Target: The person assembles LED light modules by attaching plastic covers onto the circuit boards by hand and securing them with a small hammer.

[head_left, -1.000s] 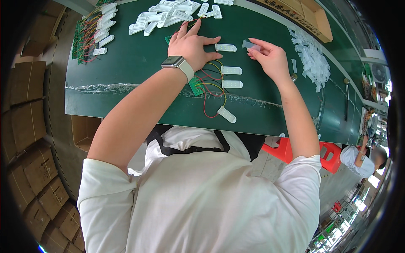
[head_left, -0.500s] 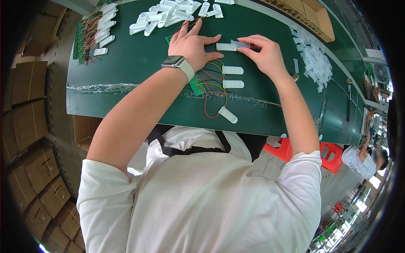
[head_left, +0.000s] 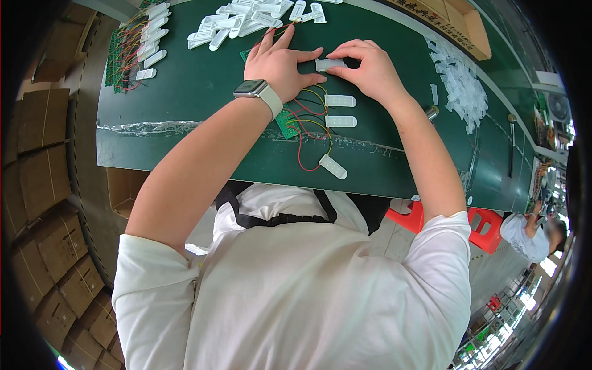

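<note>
My left hand (head_left: 272,66) lies with fingers spread on the green table, its palm hiding part of a green circuit board. Between its thumb and forefinger is the left end of a small white plastic case (head_left: 322,65). My right hand (head_left: 365,66) is closed at the case's other end, pinching a translucent plastic strip (head_left: 337,63) over it; the fingers hide most of the strip. Nearer to me lie three more white cases, one of them tilted (head_left: 333,166), with red, yellow and black wires running to a green circuit board (head_left: 287,123).
White plastic cases lie in a pile (head_left: 240,21) at the back. Wired boards with cases (head_left: 132,52) sit at the far left. On the right are a heap of translucent strips (head_left: 459,86), a screwdriver-like tool (head_left: 511,145) and a cardboard box (head_left: 459,28). A co-worker (head_left: 527,237) sits beyond.
My right hand has shifted left, carrying the translucent strip from the case's right end further over the case. My left hand has stayed nearly still.
</note>
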The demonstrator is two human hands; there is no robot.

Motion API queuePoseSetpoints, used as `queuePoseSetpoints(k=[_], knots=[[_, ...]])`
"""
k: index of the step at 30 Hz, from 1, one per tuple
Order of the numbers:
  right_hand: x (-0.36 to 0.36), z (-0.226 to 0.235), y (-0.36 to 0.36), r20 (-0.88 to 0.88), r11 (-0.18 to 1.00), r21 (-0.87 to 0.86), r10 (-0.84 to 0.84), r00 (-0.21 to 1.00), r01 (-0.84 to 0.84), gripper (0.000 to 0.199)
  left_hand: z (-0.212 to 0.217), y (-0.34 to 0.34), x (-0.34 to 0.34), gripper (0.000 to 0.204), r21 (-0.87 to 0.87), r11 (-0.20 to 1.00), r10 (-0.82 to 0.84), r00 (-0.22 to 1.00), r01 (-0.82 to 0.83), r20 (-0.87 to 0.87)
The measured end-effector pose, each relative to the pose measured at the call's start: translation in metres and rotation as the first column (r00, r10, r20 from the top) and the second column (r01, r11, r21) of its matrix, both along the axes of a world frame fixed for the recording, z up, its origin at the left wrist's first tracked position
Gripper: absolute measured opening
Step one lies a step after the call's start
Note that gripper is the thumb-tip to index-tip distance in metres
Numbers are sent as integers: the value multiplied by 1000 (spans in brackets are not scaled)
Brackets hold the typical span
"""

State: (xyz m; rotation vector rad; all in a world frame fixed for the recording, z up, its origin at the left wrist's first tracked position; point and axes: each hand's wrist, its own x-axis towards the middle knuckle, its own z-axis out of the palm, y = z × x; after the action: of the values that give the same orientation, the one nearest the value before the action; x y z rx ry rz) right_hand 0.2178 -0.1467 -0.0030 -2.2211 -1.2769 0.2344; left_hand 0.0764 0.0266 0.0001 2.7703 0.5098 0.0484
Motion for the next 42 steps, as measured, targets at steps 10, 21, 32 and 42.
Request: queuePoseSetpoints(k=[10,21,32,42], knots=[[-1,1,-1,1,998,-61,-20,1000,20,28,-3,0,-1,59,20,1000,11,1000,-11,11],[-2,4,-6,14,998,-59,-28,1000,29,34,-4,-3,2,57,19,1000,4,1000,-5,24],[-36,49,-199,58,669,10,-743,667,743,43,1,4,0,61,30,999,-17,1000,17,8],[-51,28,-227,267,884,-74,-429,863,462,19,-5,11,2,59,74,995,-64,997,61,31]])
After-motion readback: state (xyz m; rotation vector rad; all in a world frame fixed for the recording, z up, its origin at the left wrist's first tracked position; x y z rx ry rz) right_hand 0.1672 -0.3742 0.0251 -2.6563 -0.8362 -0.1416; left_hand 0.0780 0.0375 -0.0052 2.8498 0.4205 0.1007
